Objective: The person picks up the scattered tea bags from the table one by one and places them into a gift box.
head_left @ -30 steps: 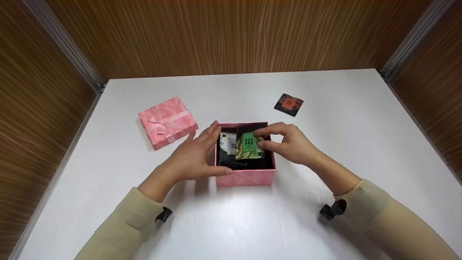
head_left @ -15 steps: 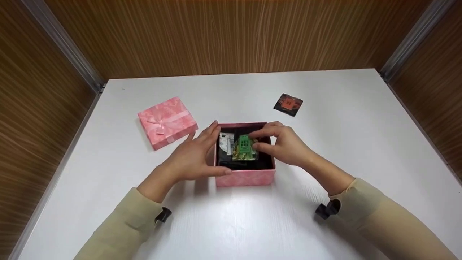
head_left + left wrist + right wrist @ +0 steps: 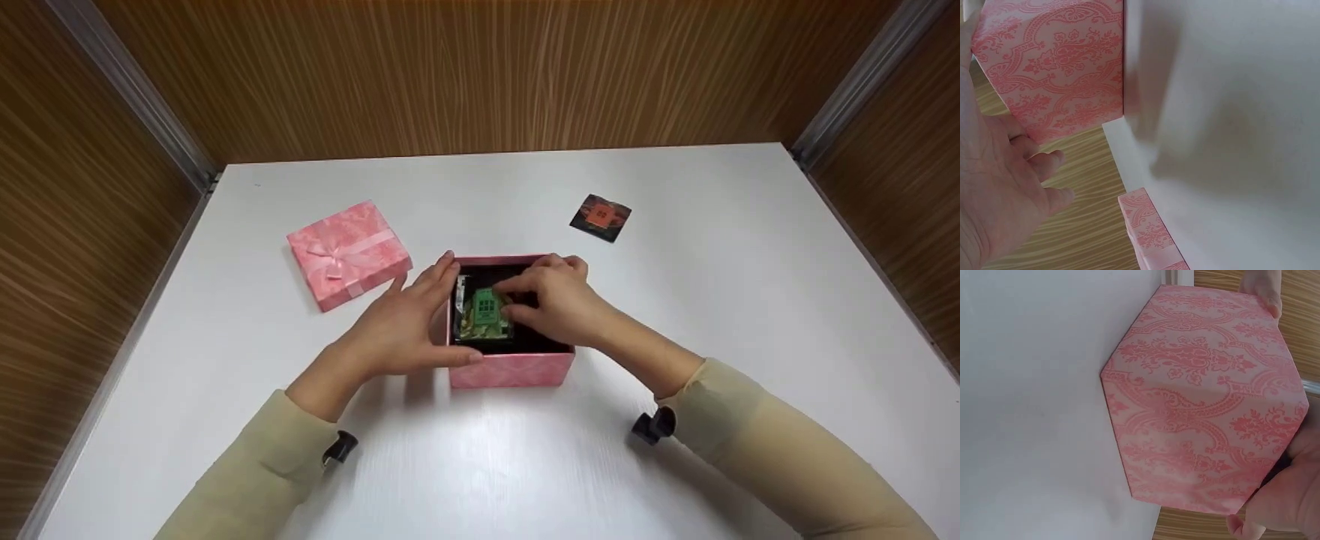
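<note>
An open pink gift box [image 3: 511,370] with a black interior stands before me. My right hand [image 3: 564,305] reaches into it, pinching a small sachet with a green label [image 3: 486,309] between thumb and index finger. Behind this sachet, at the left, a sliver of a white one [image 3: 460,292] shows. My left hand [image 3: 395,328] rests against the box's left side, thumb along the front rim and fingers at the back left corner. In the left wrist view, patterned box wall [image 3: 1067,62] sits beside the spread fingers. The right wrist view shows the box's outside [image 3: 1190,416], the sachet hidden.
The pink lid [image 3: 349,253] with a ribbon bow lies at the back left of the white table [image 3: 487,457]. A dark sachet with an orange label [image 3: 601,218] lies at the back right. Wood-patterned panels [image 3: 480,75] border the table's back and sides.
My right hand has moved left and deeper into the box with the green-labelled sachet, which now covers most of the white one. The left hand has stayed in place.
</note>
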Demonstrator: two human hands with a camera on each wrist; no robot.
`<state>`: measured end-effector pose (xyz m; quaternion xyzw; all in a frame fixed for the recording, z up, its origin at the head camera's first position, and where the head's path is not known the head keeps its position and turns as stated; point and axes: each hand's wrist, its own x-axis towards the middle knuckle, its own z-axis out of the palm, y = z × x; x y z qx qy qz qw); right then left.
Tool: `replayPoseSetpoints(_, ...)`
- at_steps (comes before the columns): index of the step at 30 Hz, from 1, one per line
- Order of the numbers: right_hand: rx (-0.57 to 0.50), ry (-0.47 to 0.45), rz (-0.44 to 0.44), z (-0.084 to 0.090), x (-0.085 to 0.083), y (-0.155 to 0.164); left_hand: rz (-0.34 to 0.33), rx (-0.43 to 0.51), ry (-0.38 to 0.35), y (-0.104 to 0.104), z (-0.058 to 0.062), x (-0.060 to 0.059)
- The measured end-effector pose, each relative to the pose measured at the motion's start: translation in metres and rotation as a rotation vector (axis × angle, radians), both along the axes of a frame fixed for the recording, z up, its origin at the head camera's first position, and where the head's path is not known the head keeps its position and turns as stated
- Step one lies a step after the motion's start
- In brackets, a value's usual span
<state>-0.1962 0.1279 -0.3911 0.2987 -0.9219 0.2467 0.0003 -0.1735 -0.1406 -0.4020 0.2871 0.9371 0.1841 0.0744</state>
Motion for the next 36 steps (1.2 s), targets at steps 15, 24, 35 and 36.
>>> replayPoseSetpoints(15,0.024,-0.001,0.033,0.009,-0.003,0.016,0.004,-0.005,0.006,0.000,0.001,0.000)
replayPoseSetpoints(24,-0.370,0.095,-0.247,0.011,-0.047,0.076,0.003,-0.005,0.012,0.000,0.000,0.000)
replayPoseSetpoints(35,-0.340,-0.322,-0.559,-0.023,-0.116,0.143,0.007,-0.005,0.007,0.000,0.000,0.000)
replayPoseSetpoints(36,-0.341,-0.351,-0.565,-0.026,-0.120,0.145,0.007,-0.003,0.006,0.000,0.000,0.000)
